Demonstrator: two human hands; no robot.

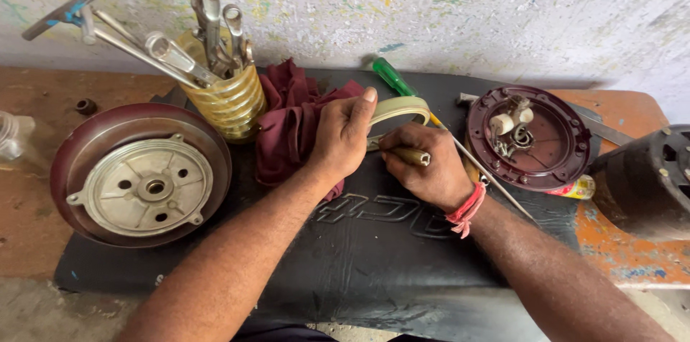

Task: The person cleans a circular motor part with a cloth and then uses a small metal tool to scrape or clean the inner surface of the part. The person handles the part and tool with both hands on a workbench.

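The left hand (343, 132) rests on the black mat (374, 256), fingers curled, thumb pressed against a pale flat band (402, 107) that loops just beyond its fingertips. The right hand (425, 163) is closed in a fist around a small tool with a brass-coloured handle (413, 156), touching the left hand at the fingertips. A maroon cloth (287, 122) lies under and to the left of the left hand. A green-handled screwdriver (394, 78) lies just beyond both hands. A yellow container of spanners (228, 97) and a maroon motor cover (140, 175) sit left of the left hand. A round maroon plate (568, 148) lies right of the right hand on the table (29, 198).
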